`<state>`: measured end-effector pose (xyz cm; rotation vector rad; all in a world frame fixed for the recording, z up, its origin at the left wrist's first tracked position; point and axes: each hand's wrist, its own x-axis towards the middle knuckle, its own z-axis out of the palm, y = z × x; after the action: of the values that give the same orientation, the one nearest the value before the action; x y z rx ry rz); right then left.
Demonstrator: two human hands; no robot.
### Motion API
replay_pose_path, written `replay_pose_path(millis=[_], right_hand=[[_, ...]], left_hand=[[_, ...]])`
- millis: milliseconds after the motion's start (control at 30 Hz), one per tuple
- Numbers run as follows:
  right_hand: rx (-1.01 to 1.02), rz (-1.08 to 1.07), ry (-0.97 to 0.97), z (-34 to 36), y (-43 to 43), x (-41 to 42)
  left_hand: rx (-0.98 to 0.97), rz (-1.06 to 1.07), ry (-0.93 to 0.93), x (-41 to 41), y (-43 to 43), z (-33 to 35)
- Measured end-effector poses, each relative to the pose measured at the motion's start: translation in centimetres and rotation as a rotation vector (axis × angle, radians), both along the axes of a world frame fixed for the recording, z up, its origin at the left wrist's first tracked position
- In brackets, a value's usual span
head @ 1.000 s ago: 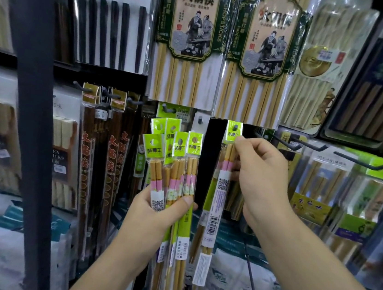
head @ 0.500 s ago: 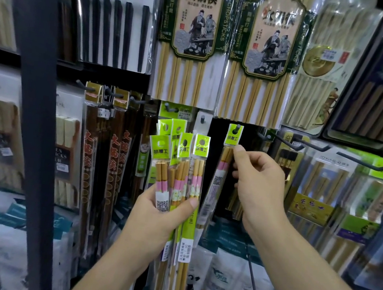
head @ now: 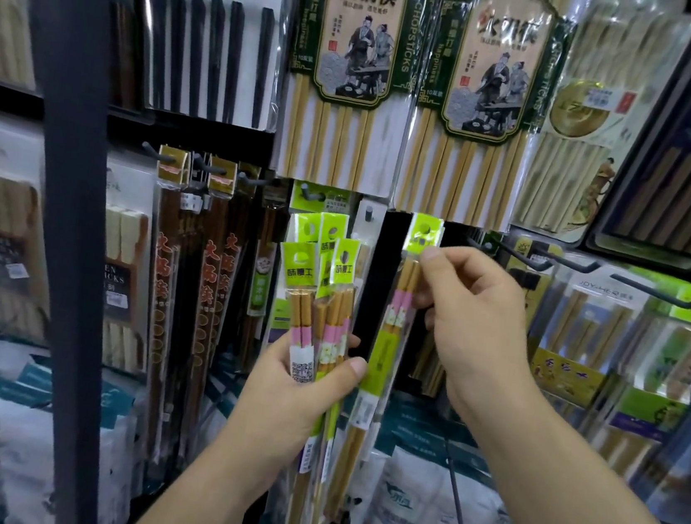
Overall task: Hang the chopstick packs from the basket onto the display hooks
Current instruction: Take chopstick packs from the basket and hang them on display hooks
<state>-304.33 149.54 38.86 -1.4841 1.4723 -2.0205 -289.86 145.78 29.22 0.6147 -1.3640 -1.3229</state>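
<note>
Several chopstick packs (head: 332, 303) are resting bunched in the left hand (head: 297, 391), fingers (head: 343, 369) curling round them; the right hand (head: 473, 338) is pinching a single pack (head: 380, 353) just right, before a black panel (head: 383, 275).

Narrow dark gap (head: 382, 283) between bundle (head: 319, 284) and single pack (head: 384, 353), big packs (head: 345, 140) overhead

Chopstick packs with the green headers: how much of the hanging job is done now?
Done: no green pack clearly hangs free yet. In hand: the right hand pinches a single pack at its green header; whether its hole is on a hook I cannot tell. Remaining: the left hand grips a bundle of at least three packs to hang.
</note>
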Motion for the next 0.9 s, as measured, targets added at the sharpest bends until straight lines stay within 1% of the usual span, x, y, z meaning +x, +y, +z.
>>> replay_pose_path(millis=[167,533,667,767,900], right_hand=[[-0.035,-0.023,-0.012,0.7,0.0,-0.2],[0.052,-0.119,-0.015,-0.6,-0.9,-1.2],[0.067,-0.167,-0.049,-1.5,-0.8,-1.3],[0.09,-0.101,-0.034,-2.3,-0.2,-0.7],[0.127,0.074,0.135,-2.8,0.6,0.8]], left_hand=[[0.026,0.009,-0.017,0.1,0.0,0.0],[-0.011,-0.018,-0.029,0.0,-0.4,-0.4],[-0.025,-0.041,-0.018,-0.1,-0.4,-0.6],[-0.024,-0.045,0.0,-0.3,-0.3,-0.4],[-0.01,-0.083,0.037,-0.6,-0.1,-0.3]])
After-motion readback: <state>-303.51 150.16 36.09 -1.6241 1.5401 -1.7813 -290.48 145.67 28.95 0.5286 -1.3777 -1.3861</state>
